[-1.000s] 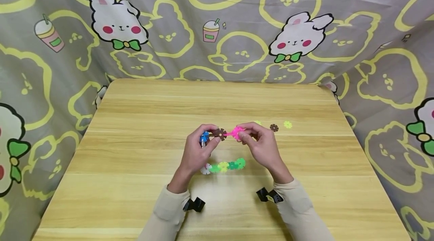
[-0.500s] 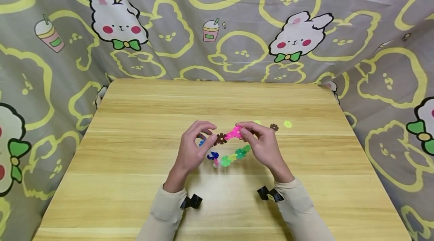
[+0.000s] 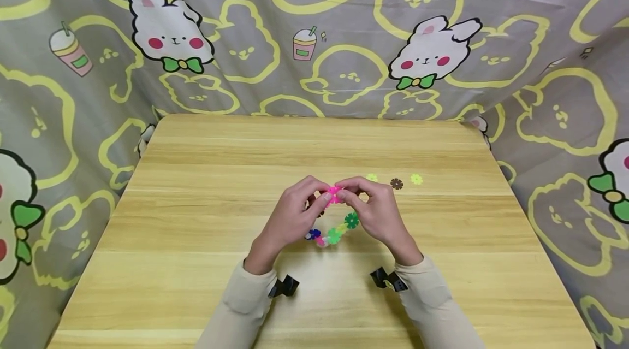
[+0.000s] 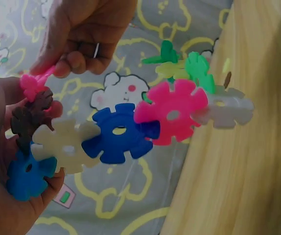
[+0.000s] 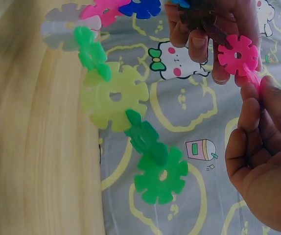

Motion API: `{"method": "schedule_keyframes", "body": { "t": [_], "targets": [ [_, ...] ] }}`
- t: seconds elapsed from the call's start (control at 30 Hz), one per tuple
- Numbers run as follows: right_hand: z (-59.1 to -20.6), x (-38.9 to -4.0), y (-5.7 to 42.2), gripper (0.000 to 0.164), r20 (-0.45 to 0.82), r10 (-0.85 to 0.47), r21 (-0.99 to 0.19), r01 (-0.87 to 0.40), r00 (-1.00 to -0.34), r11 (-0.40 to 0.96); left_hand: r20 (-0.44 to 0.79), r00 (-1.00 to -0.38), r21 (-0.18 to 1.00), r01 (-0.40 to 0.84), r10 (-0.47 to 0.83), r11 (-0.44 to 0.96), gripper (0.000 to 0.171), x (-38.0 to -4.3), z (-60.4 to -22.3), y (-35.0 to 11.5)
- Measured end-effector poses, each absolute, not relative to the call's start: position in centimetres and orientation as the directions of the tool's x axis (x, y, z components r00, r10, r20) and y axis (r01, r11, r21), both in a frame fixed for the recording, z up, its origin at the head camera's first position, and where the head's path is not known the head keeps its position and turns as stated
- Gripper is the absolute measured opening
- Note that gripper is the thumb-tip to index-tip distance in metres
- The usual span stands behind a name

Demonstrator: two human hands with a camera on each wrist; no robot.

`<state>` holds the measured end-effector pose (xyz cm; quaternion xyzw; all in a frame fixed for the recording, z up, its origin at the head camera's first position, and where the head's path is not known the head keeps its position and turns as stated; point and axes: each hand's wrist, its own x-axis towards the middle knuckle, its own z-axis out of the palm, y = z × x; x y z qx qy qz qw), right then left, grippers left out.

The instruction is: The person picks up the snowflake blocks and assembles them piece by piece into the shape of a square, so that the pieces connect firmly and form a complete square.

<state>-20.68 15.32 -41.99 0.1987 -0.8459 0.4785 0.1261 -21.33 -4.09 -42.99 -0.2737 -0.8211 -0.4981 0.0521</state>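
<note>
A chain of notched plastic snowflake discs hangs in a curve from the two hands. My left hand pinches the chain near its pink disc, beside the brown ones. Thumb and forefinger of my right hand grip a second pink disc, slotted edge-on into the first. Further along come light blue, cream, dark blue, pink and white discs. Green ones and a yellow disc follow, and a green disc forms the free end, below the right hand.
Loose on the wooden table, beyond the right hand, lie a brown disc, a yellow disc and another yellow one. A patterned curtain surrounds the table's back and sides. Each wrist carries a small black camera mount.
The left hand first loosened from the chain around the brown discs, then moved right to the pink discs beside the right hand. The chain's lower part swung right and now hangs between the hands.
</note>
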Motion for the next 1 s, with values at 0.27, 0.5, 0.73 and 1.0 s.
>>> {"method": "schedule_keyframes", "body": {
  "t": [0.27,0.5,0.73,1.0],
  "targets": [
    [-41.5,-20.5,15.3,0.013,0.387,-0.204,-0.767,-0.437,-0.899,0.47,0.368,-0.853,0.81,0.49,0.371,0.323,0.022,-21.2,-43.3,-3.9],
    [-41.2,-21.0,16.8,0.014,0.458,-0.114,-0.793,-0.463,-0.882,0.395,0.364,-0.881,0.858,0.443,0.302,0.259,0.02,-21.3,-43.7,-4.3],
    [-42.2,-23.2,21.3,0.019,0.352,0.099,-0.83,-0.261,-0.931,0.492,0.374,-0.905,0.906,0.403,0.204,0.126,0.02,-21.3,-43.9,-5.0],
    [-46.1,-26.2,27.2,0.032,0.078,0.115,-0.637,0.04,-0.99,0.77,0.347,-0.927,0.934,0.355,0.144,0.038,0.023,-21.3,-44.0,-5.4]
  ]
}}
